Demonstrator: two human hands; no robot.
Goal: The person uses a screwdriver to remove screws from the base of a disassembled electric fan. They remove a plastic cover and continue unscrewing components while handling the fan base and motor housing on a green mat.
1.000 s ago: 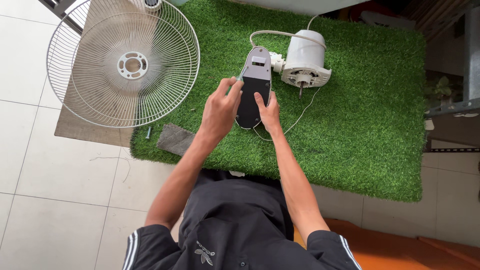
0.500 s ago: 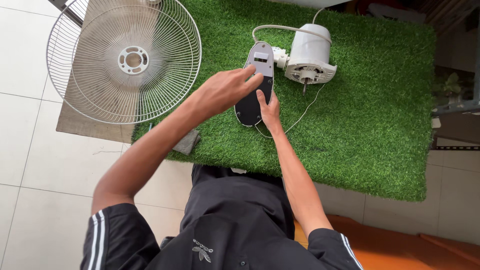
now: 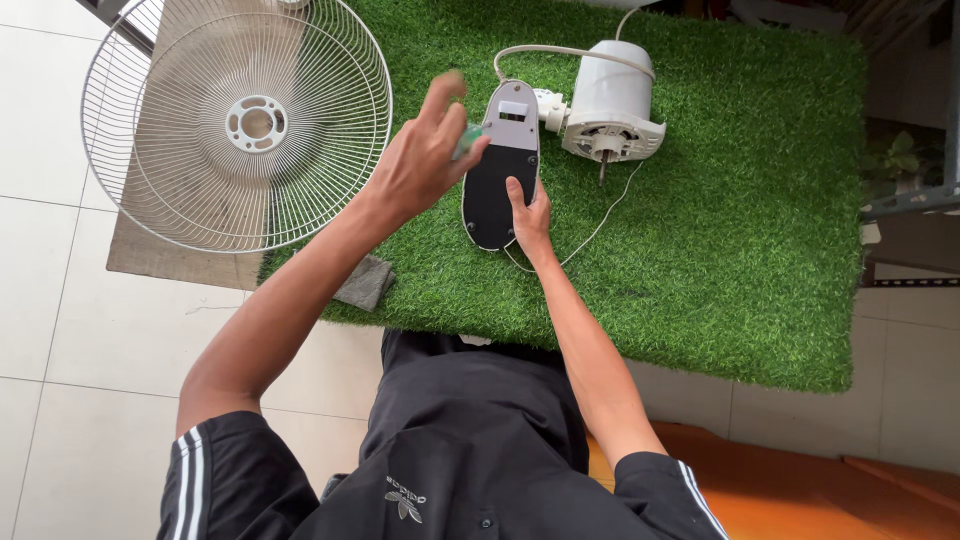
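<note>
Scene: person seated at the edge of a green artificial-grass mat [image 3: 720, 250] spread on a tiled floor [image 3: 40, 330], looking down on a dismantled fan.
Fan base: oval housing [image 3: 500, 165], dark underside up with a white end, lying flat on the mat just beside the white motor unit [image 3: 608, 105]; a white cord [image 3: 560, 50] loops from one to the other.
Left hand: raised above the mat, left of the fan base [image 3: 420, 165]; fingers curled with thumb and fingertips pinching a small pale-green object [image 3: 466, 140]. Motion blur hides what it is.
Right hand: resting on the lower right part of the dark underside [image 3: 528, 212], fingers spread flat and pressing down, holding nothing.
Grille: round white wire fan guard [image 3: 240, 120] lying partly on the mat's left edge and partly on a brown board [image 3: 150, 262], well apart from both hands.
Cloth: small grey rag [image 3: 365, 282] at the mat's near edge, under the left forearm.
Risk, small part: the pinched piece looks tiny; a loose grip could drop it into the grass pile, where it would be hard to find.
Risk, base: if the right hand eases off, the housing may slide or rock on the springy mat.
Risk, cord: a tug on the base could drag the motor unit by its cord.
</note>
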